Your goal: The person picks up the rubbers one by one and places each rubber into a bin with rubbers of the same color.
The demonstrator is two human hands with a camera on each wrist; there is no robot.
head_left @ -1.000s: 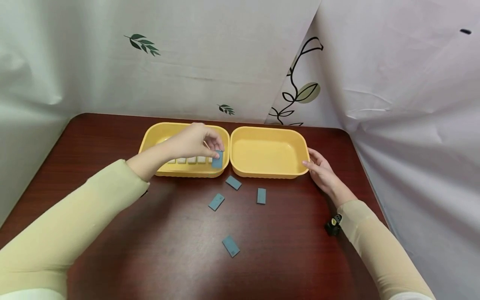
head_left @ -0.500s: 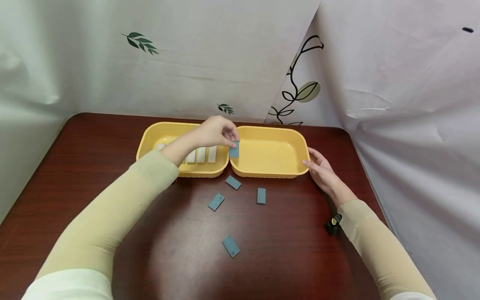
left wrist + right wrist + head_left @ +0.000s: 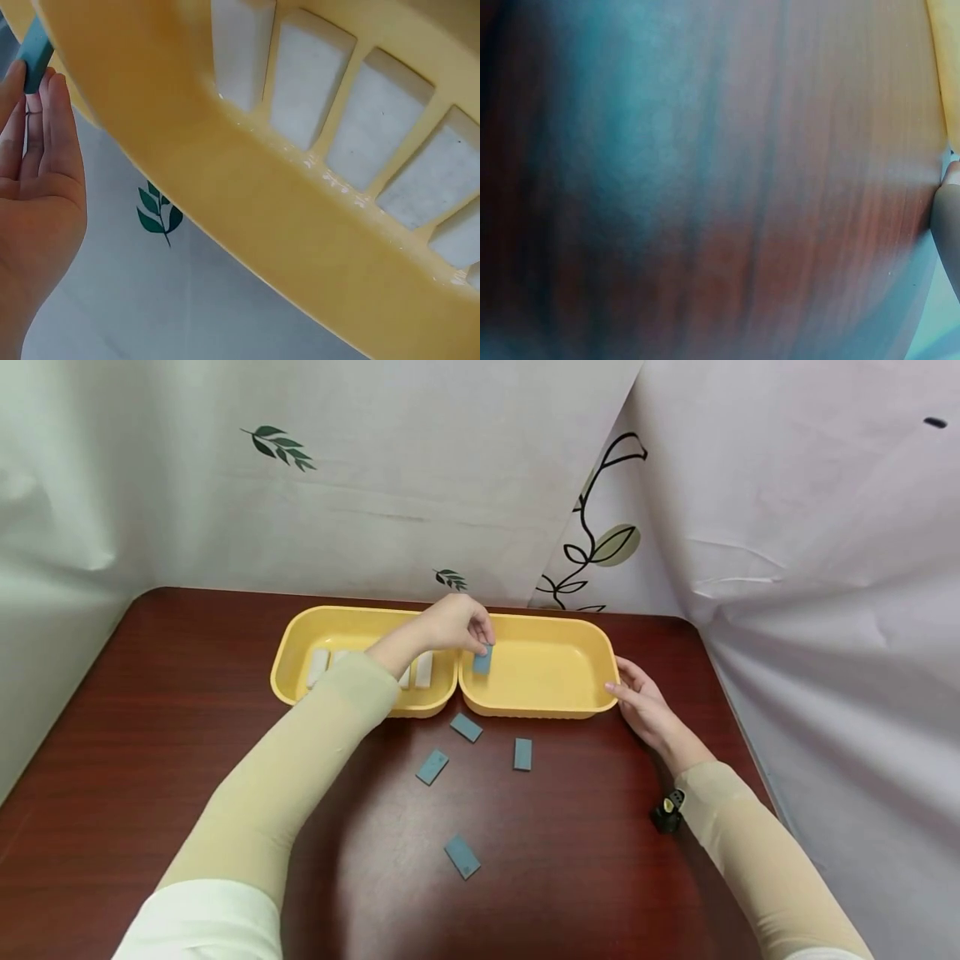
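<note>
My left hand (image 3: 459,625) pinches a small blue-grey rectangular block (image 3: 482,660) between thumb and fingertips, over the left end of the right yellow tray (image 3: 547,706). The same block (image 3: 37,54) shows at the upper left in the left wrist view, beyond the wall of the left yellow tray (image 3: 187,180). Inside that left tray several white blocks (image 3: 423,669) stand in a row, partly hidden by my left arm. At the right tray's right end, my right hand (image 3: 645,703) holds its rim, thumb on top and fingers along the outside.
Several blue-grey blocks lie on the dark red wooden table before the trays, among them a tilted one (image 3: 432,767), an upright one (image 3: 522,754) and a nearer one (image 3: 462,857). Both trays stand side by side near a white patterned curtain (image 3: 375,485).
My left hand has carried the blue-grey block rightward, from above the left tray to above the right one, uncovering more white blocks. The right hand stays at the tray's rim.
</note>
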